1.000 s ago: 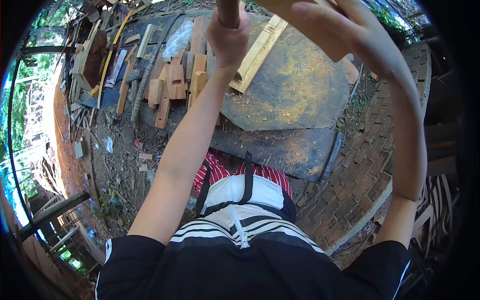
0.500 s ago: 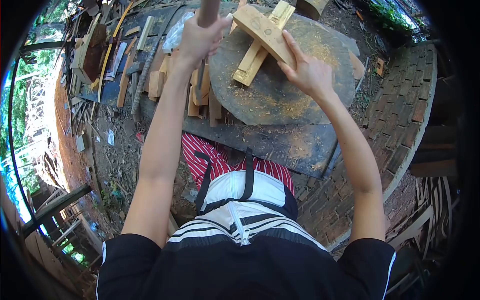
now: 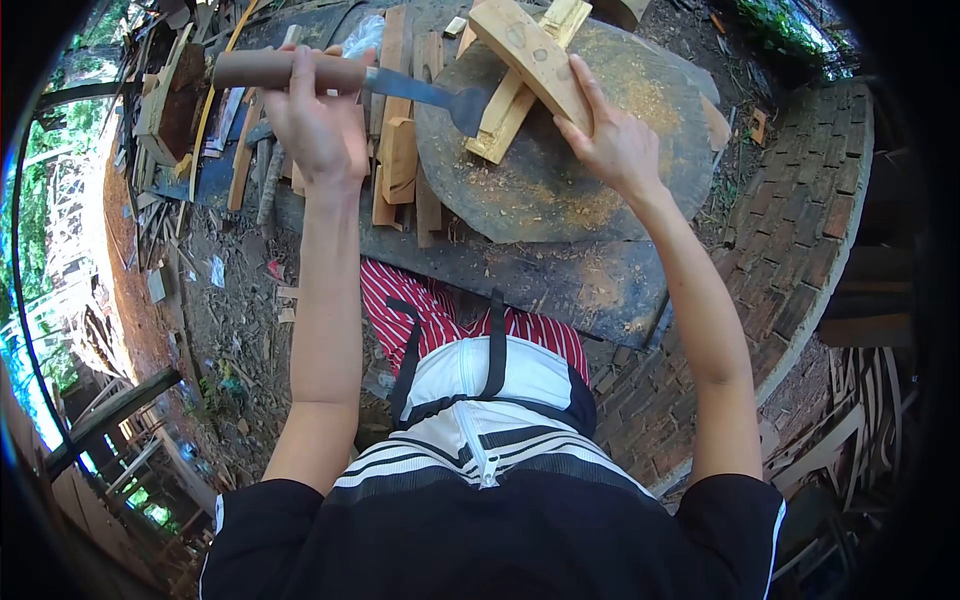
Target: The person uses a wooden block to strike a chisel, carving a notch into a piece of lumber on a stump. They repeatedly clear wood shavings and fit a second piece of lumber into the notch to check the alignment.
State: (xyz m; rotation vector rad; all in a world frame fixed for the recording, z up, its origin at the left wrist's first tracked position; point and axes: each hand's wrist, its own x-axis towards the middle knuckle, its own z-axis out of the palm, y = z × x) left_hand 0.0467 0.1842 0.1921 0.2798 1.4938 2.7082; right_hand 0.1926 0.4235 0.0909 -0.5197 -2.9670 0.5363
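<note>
Dusty round slab (image 3: 640,200). Left hand (image 3: 315,135) holds chisel (image 3: 400,86) at handle (image 3: 245,70), best grip; right hand (image 3: 625,150) grips block's (image 3: 530,55) near end, likely rigid, fairly solid.

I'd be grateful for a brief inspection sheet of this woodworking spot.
Surface: roughly round grey wooden slab, strewn with pale sawdust.
Job's things: tan wooden block crossing over yellowish wooden bar; brown-handled metal-bladed tool, blade end near the bar.
Clutter: brown wooden offcuts and crumpled clear plastic, left of the slab.
Hands: left hand holds the tool; right hand holds the block.
Cables: nothing seen.
Surroundings: red-brown brick paving at right.
</note>
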